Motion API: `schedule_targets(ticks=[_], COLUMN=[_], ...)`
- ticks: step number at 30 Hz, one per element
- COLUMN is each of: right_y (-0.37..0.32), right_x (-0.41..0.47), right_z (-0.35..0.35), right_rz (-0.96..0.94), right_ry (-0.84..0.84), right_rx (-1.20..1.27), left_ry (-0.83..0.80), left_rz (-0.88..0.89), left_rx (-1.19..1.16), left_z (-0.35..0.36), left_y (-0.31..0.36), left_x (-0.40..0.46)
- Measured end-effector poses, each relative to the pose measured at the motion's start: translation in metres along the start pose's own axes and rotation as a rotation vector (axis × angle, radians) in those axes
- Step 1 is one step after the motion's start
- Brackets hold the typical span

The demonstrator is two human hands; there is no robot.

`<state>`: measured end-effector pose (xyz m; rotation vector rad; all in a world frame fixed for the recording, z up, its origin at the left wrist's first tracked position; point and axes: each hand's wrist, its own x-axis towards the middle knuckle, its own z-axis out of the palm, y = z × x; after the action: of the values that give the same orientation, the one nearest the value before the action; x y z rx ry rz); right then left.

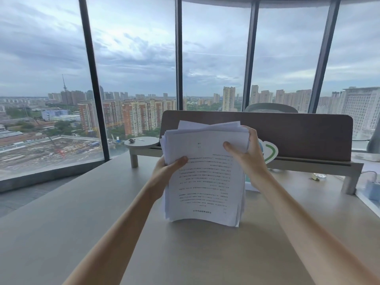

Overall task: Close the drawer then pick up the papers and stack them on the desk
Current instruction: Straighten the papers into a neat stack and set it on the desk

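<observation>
A thick sheaf of white printed papers (205, 182) stands upright on its lower edge on the grey desk (82, 223), near the middle. The top edges are uneven and fanned. My left hand (166, 171) grips the sheaf's left side, thumb across the front page. My right hand (246, 155) holds the upper right corner, thumb on the front and fingers behind. No drawer is in view.
A brown divider panel (287, 134) on a raised grey shelf (308, 165) runs behind the papers. A round side shelf (141, 144) sticks out at its left. A green-and-white sign (269, 153), a small clip (314, 176) and a blue-white device (372, 190) lie to the right. Floor-to-ceiling windows stand beyond.
</observation>
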<state>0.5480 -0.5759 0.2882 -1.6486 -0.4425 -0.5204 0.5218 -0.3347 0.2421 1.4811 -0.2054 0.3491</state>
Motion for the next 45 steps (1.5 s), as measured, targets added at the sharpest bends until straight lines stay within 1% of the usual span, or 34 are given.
schedule_targets(ticks=[4,8,12,17,20,24,27,32,34,37,39,42,45], right_y=[-0.004,-0.007,-0.014,-0.021,-0.027,-0.016,0.014,0.075,0.095,0.106,0.098,0.080,0.071], right_x=[0.009,0.018,0.028,0.040,0.044,0.040,0.025,-0.021,-0.036,-0.043,-0.039,-0.032,-0.031], right_z=[0.001,0.002,0.004,0.006,0.006,0.004,0.003,0.004,0.008,0.016,0.021,0.026,0.026], right_rz=[-0.026,-0.070,-0.116,-0.177,-0.158,-0.046,0.056,0.155,0.193,0.234,0.200,0.150,0.136], right_ry=[0.050,0.110,0.113,0.160,0.205,0.271,0.225,0.025,-0.009,0.027,0.059,0.090,0.104], right_rx=[-0.062,-0.030,-0.032,-0.130,-0.125,-0.052,0.103,0.112,0.079,0.071,0.068,0.071,0.075], left_ry=[0.004,-0.005,-0.011,0.006,0.016,0.002,-0.029,-0.107,-0.113,-0.032,0.053,0.163,0.168], left_rz=[0.011,0.022,0.010,-0.003,0.000,-0.013,-0.081,-0.160,-0.153,-0.124,-0.094,-0.014,0.060], left_rx=[-0.004,-0.010,-0.036,-0.074,-0.072,-0.019,-0.016,-0.006,-0.001,0.035,0.050,0.011,0.021], left_z=[0.001,0.003,0.003,0.003,0.003,0.003,0.001,0.000,0.002,0.007,0.013,0.021,0.019], left_y=[0.001,0.003,0.004,0.007,0.008,-0.003,-0.024,-0.051,-0.057,-0.058,-0.052,-0.040,-0.038], left_x=[0.005,0.009,0.014,0.020,0.024,0.021,0.015,0.006,0.005,0.008,0.011,0.014,0.015])
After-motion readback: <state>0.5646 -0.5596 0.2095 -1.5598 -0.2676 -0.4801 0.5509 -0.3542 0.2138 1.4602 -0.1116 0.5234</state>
